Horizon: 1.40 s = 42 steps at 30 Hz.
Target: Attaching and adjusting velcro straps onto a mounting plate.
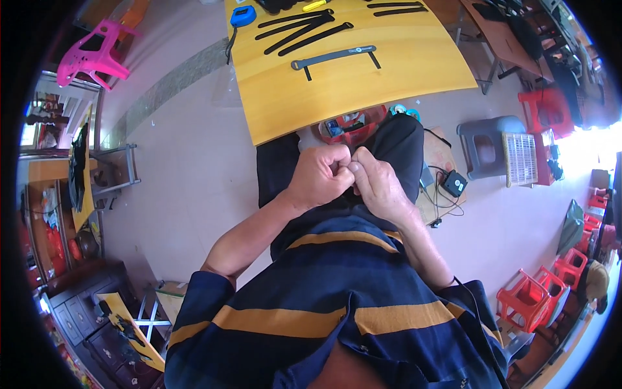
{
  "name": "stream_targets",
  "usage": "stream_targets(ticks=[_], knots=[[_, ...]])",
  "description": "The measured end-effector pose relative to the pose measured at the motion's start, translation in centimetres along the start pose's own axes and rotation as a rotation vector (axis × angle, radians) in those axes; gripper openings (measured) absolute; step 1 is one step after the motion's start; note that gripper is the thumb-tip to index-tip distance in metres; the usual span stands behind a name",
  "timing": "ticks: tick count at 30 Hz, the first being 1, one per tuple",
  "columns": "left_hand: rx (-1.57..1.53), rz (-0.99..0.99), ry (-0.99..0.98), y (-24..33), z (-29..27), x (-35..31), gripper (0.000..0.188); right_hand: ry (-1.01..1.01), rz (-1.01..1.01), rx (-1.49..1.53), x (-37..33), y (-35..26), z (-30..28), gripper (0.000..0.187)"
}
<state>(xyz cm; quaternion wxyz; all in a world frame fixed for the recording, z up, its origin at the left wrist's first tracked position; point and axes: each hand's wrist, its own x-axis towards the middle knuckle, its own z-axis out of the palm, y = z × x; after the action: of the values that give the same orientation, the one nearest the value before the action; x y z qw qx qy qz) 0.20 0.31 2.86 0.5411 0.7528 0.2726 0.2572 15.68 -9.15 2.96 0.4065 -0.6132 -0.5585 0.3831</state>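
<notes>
My left hand and my right hand meet above my lap, just short of the table's near edge. Both are closed, with thumbs and curled fingers pressed together at the middle. Whatever may be between the fingertips is hidden. On the yellow table ahead of them lies a dark grey strap, with two short black strips taped or lying at right angles to it. Several long black straps with rounded ends lie beyond it. More black straps lie at the far right.
A blue tape measure sits at the table's far left, near a yellow handle. Under the near edge stands a red basket of small items. To the right are a black box with cables, a grey stool and red stools.
</notes>
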Motion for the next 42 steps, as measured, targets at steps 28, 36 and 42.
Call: stream_targets(ticks=[28, 36, 42], knots=[[0.008, 0.022, -0.272, 3.2, -0.7, 2.2, 0.018, 0.208, -0.007, 0.262, -2.2, 1.5, -0.8, 0.015], [0.21, 0.274, -0.282, 3.6, -0.1, 3.0, 0.015, 0.266, -0.116, 0.271, -2.7, 3.8, -0.8, 0.02], [-0.227, -0.032, -0.234, 2.3, -0.1, 4.3, 0.015, 0.317, 0.053, 0.828, -3.7, 2.3, -2.3, 0.026]])
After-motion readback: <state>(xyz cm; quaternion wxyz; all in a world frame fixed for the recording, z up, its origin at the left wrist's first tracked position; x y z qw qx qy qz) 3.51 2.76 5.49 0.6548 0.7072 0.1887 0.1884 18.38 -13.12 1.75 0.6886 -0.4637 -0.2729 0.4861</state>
